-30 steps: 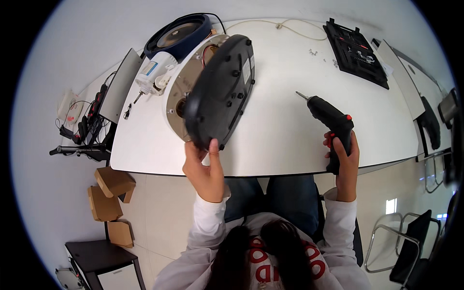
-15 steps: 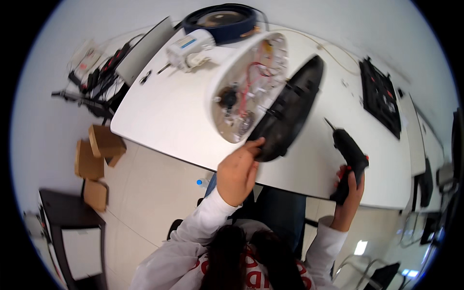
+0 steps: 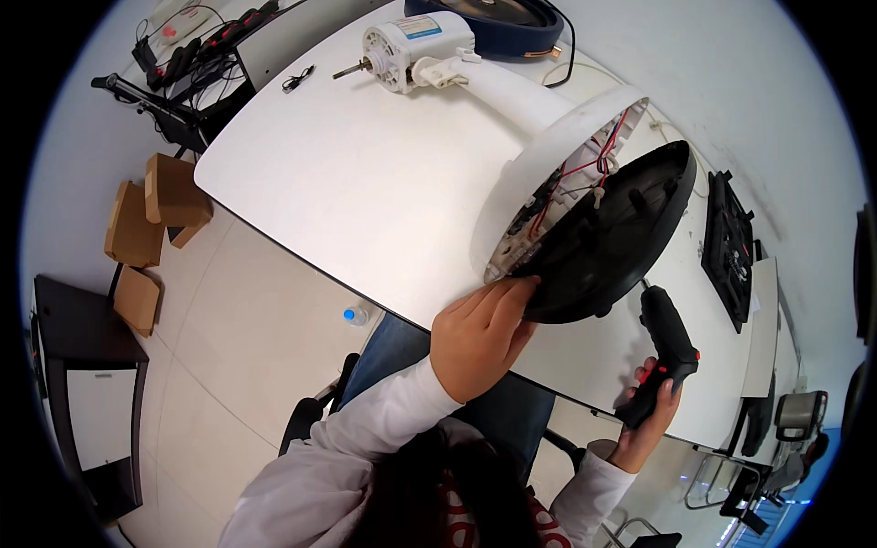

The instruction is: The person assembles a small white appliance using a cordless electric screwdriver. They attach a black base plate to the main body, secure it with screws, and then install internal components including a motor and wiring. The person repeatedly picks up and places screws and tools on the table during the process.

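At the counter (image 3: 365,173), I've got left fingers (image 3: 498,301) holding the lid (image 3: 617,247) beside the base (image 3: 528,175), right fingers (image 3: 643,372) gripping the driver (image 3: 670,338).

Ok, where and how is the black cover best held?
I'd pinch the black cover by its near rim, coming from your own side, about where the left hand has it: it's tilted beside the white base, so that thin edge faces you, clear of most red wires.
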Demonstrator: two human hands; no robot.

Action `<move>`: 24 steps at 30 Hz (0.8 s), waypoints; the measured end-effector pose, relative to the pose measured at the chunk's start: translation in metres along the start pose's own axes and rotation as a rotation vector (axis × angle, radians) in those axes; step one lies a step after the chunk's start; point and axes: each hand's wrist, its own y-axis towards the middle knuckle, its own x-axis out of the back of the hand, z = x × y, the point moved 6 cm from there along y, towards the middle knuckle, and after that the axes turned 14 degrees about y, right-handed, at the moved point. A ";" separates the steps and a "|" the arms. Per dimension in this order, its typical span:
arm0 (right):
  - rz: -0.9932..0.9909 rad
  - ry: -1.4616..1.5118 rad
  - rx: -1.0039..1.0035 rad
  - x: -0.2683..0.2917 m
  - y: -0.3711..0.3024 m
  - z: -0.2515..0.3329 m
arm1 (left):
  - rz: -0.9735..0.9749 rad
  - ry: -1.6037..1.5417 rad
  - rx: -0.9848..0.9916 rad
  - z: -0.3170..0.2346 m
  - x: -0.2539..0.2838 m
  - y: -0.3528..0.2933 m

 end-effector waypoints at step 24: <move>0.335 0.556 -0.285 -0.089 -0.052 -0.017 | -0.405 -0.419 0.306 0.032 0.136 0.054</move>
